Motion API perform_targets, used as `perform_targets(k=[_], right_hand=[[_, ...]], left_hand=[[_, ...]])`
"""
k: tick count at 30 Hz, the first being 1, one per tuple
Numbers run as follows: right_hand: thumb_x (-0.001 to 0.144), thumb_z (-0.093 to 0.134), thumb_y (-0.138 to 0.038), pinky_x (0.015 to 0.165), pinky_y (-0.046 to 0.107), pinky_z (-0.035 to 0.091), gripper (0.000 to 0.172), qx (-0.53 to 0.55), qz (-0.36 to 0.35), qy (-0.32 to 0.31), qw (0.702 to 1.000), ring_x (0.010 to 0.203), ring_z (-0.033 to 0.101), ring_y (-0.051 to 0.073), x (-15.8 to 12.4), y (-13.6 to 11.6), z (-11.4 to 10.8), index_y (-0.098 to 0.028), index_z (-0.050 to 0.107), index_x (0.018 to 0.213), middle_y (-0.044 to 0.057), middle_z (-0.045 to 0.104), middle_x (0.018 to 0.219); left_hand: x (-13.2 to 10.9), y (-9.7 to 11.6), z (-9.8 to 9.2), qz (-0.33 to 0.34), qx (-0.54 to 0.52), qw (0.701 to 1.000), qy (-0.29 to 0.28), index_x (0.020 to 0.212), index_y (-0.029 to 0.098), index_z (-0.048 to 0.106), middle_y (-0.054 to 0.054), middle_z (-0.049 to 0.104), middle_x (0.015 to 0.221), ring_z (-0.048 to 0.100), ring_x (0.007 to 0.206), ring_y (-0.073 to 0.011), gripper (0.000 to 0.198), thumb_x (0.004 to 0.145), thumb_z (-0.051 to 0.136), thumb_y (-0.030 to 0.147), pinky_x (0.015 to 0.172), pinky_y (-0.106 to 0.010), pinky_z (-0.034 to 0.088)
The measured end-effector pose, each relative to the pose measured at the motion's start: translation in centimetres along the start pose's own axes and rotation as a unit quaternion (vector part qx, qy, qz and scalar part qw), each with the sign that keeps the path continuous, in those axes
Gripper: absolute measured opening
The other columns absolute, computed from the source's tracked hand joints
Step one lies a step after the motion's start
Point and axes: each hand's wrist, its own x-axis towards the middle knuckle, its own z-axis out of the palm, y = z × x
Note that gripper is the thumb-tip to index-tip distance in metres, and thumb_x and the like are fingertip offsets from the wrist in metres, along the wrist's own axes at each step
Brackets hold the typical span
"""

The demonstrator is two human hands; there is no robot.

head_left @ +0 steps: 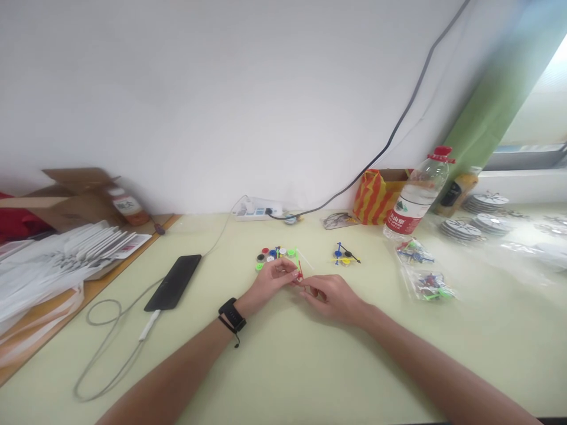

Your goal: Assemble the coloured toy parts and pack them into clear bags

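Near the middle of the table, my left hand (pixel 271 280) pinches a small red plastic piece (pixel 300 274) with a thin stem pointing up. My right hand (pixel 332 296) is closed at the lower end of that same piece, fingertips meeting those of the left; the exact contact is partly hidden. Just beyond the left hand lies a group of small coloured discs (pixel 272 254) in red, blue, black, white and green, with thin sticks among them. Right of the hands, blue, black and yellow pieces with arrow-like sticks (pixel 344 254) form a second small group.
Clear bags of coloured parts (pixel 432 284) lie to the right, before a water bottle (pixel 416 192) and a striped bag (pixel 376 196). Stacked discs (pixel 460 230) stand far right. A phone (pixel 173 282) with its cable (pixel 117 319) lies left; a power strip (pixel 257 209) is at the wall.
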Motion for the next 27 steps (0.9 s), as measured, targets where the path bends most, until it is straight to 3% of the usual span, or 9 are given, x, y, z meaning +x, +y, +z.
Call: perform_targets(k=[3, 7, 12, 17, 27], right_hand=[[0.096, 0.055, -0.028, 0.06, 0.024, 0.034, 0.019, -0.005, 0.004, -0.004, 1.0, 0.058, 0.048, 0.011, -0.02, 0.0, 0.04, -0.019, 0.071, 0.091, -0.002, 0.062, 0.067], [0.096, 0.057, -0.027, 0.06, 0.024, 0.033, 0.022, 0.001, 0.007, 0.004, 1.0, 0.057, 0.048, 0.011, 0.0, 0.26, 0.1, -0.021, 0.07, 0.112, -0.003, 0.062, 0.068], [0.096, 0.056, -0.026, 0.06, 0.024, 0.034, 0.019, -0.001, 0.003, -0.006, 1.0, 0.058, 0.049, 0.011, 0.04, 0.43, 0.15, -0.022, 0.071, 0.105, -0.002, 0.062, 0.068], [0.096, 0.056, -0.027, 0.06, 0.024, 0.036, 0.027, -0.003, 0.012, 0.006, 1.0, 0.056, 0.049, 0.011, 0.01, 0.63, 0.29, -0.024, 0.067, 0.12, -0.003, 0.063, 0.069], [0.095, 0.057, -0.027, 0.059, 0.023, 0.036, 0.033, 0.005, 0.02, 0.012, 1.0, 0.053, 0.047, 0.01, -0.01, 0.69, 0.22, -0.023, 0.063, 0.127, -0.004, 0.063, 0.069]], left_hand=[[0.0, -0.18, -0.13, -0.005, -0.002, 1.0, -0.004, 0.098, 0.016, 0.068, -0.007, 0.072, 0.096, 0.07, 0.086, -0.0187, 0.027, 0.084, 0.079, 0.037, 0.081, -0.032, 0.057], [0.04, -0.29, -0.23, -0.004, 0.003, 1.0, -0.01, 0.099, 0.016, 0.068, -0.006, 0.072, 0.097, 0.07, 0.089, -0.0187, 0.026, 0.085, 0.078, 0.035, 0.082, -0.031, 0.057], [0.07, -0.33, -0.24, -0.001, 0.002, 1.0, -0.009, 0.099, 0.016, 0.068, -0.006, 0.071, 0.097, 0.07, 0.086, -0.0184, 0.027, 0.085, 0.079, 0.036, 0.082, -0.032, 0.057], [0.05, -0.33, -0.31, -0.005, 0.004, 1.0, -0.011, 0.099, 0.016, 0.068, -0.006, 0.071, 0.097, 0.071, 0.086, -0.0186, 0.026, 0.086, 0.078, 0.036, 0.082, -0.032, 0.057], [0.04, -0.16, -0.29, -0.008, 0.003, 1.0, -0.015, 0.1, 0.016, 0.067, -0.006, 0.071, 0.097, 0.071, 0.085, -0.0181, 0.025, 0.086, 0.077, 0.035, 0.082, -0.032, 0.057]])
